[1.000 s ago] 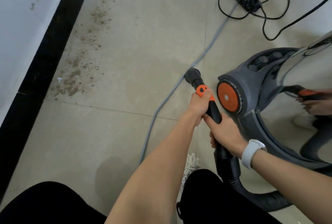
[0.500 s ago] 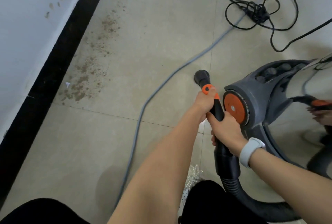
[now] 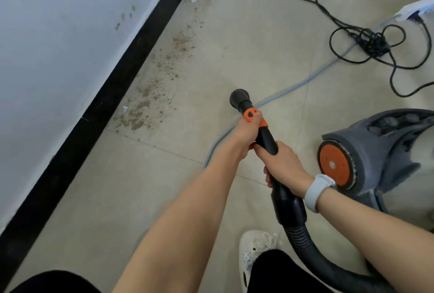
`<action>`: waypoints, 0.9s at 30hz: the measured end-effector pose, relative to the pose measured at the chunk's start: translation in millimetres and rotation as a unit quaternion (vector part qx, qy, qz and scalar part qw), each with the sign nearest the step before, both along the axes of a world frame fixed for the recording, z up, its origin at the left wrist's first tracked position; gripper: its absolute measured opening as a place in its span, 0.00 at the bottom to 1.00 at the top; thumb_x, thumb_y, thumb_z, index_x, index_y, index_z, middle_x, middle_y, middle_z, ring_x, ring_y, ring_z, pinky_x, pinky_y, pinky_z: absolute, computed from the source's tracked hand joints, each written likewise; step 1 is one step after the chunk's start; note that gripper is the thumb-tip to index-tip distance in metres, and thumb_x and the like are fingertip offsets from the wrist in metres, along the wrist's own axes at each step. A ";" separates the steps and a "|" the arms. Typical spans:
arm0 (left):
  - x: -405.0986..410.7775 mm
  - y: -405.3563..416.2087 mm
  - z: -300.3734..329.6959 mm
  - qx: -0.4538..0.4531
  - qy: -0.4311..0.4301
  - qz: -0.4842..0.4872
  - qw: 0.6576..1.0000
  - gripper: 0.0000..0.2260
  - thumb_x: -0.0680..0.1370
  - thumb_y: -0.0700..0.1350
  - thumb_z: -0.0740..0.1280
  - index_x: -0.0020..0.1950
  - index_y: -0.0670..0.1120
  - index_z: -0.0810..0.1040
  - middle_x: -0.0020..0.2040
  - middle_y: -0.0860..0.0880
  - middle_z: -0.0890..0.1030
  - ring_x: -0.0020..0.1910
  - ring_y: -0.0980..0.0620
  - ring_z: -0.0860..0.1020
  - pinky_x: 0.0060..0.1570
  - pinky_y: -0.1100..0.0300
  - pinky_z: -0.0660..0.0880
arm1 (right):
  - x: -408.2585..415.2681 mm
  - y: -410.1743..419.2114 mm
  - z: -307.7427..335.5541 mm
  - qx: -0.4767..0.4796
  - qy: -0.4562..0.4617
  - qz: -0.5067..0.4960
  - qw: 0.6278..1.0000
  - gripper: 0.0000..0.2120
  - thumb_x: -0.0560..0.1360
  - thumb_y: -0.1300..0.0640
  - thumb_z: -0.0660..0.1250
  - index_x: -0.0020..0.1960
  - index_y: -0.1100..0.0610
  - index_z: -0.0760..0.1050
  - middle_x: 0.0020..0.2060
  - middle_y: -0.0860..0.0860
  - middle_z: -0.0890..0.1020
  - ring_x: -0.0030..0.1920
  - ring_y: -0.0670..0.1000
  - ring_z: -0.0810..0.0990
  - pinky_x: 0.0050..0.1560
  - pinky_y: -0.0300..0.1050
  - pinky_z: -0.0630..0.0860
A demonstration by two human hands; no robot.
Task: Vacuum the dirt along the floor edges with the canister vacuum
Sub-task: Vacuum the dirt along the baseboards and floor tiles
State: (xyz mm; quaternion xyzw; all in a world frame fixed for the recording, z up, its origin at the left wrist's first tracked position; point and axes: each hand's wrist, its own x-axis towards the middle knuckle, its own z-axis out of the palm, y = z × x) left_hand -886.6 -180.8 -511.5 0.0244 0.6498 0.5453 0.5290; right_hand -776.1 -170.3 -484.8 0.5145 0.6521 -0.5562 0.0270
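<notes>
- Dirt (image 3: pixel 162 85) lies in a brown, crumbly band on the tiled floor (image 3: pixel 117 187), just beside the black baseboard (image 3: pixel 112 90) on the left, running from the near tile joint to the far top of the head view.
- As I judge it, none of that band is cleaned yet: the nozzle (image 3: pixel 239 98) of my wand (image 3: pixel 265 138) points at it but is well apart from it, to its right.
- What is left looks like the whole job: bring the nozzle to the near end of the band and work along the edge to the far end.
- My left hand (image 3: pixel 246 134) grips the wand high up, fingers curled round it at the orange collar (image 3: pixel 253 117).
- My right hand (image 3: pixel 284 165) grips it lower, fingers wrapped round the black tube, just above the ribbed hose (image 3: pixel 312 252).
- Counted: one canister vacuum (image 3: pixel 380 151) on the right, with one orange wheel (image 3: pixel 334 165) showing.
- One grey cable (image 3: pixel 305 83) crosses the floor behind the nozzle; one tangle of black cord (image 3: pixel 368 41) lies far right by one white power strip (image 3: pixel 415 10).
- Two small white scraps (image 3: pixel 125 108) lie in the dirt, one near, one far.
- One white perforated shoe (image 3: pixel 256 249) shows near me, and one pale wristband (image 3: pixel 317 190) is on my right wrist.
</notes>
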 end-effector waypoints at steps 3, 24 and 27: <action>-14.6 3.0 -1.3 -0.011 -0.001 0.010 1.000 0.12 0.81 0.50 0.58 0.59 0.44 0.70 0.45 0.47 0.75 0.44 0.49 0.75 0.39 0.59 0.72 | -13.7 9.2 -6.2 0.003 0.007 0.023 1.000 0.12 0.75 0.48 0.65 0.45 0.56 0.68 0.31 0.56 0.76 0.22 0.52 0.74 0.26 0.43 0.73; 71.7 -31.8 -17.4 -0.001 -0.023 -0.105 0.994 0.15 0.81 0.53 0.58 0.64 0.46 0.68 0.59 0.47 0.76 0.59 0.47 0.76 0.54 0.56 0.73 | 103.6 -20.4 -4.2 0.121 -0.142 0.060 0.981 0.15 0.74 0.40 0.63 0.43 0.52 0.67 0.30 0.52 0.78 0.28 0.54 0.78 0.31 0.47 0.77; 82.5 -28.4 -13.9 0.004 -0.023 -0.112 0.993 0.18 0.81 0.54 0.58 0.67 0.46 0.67 0.60 0.47 0.76 0.59 0.48 0.75 0.54 0.56 0.72 | 115.1 -19.5 0.2 0.134 -0.158 0.061 0.976 0.16 0.74 0.39 0.62 0.44 0.52 0.67 0.31 0.51 0.78 0.30 0.55 0.79 0.34 0.48 0.77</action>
